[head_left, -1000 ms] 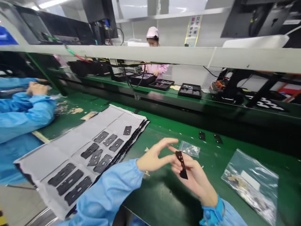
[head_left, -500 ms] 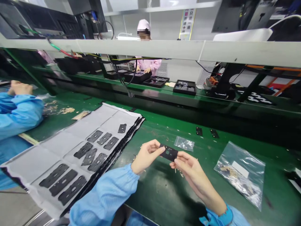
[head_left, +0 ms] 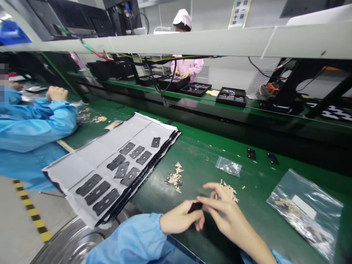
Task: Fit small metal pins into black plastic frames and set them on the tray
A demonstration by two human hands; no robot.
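Note:
Both my hands hang low over the green workbench belt (head_left: 220, 161), close together. A small black perforated piece (head_left: 195, 207) sits between them, mostly hidden by fingers. My left hand (head_left: 180, 218) pinches it, and the fingertips of my right hand (head_left: 228, 212) close on it from the other side. To my left lies a grey liner sheet (head_left: 90, 163) with several black pieces in rows, such as one (head_left: 107, 201) near its front. Pale shavings (head_left: 228, 191) lie just beyond my right fingers.
A clear bag of scraps (head_left: 304, 212) lies to the right, a small clear bag (head_left: 228, 166) ahead. Two black pieces (head_left: 251, 154) rest on the belt. A co-worker's blue sleeve (head_left: 35, 124) is at left. Another person (head_left: 187, 68) works at trays beyond a shelf rail (head_left: 192, 42).
The black piece, shown flat between my hands before, is now lower and mostly covered by fingers. My hands have dropped toward the belt, and the view has swung, bringing shavings on the belt into sight.

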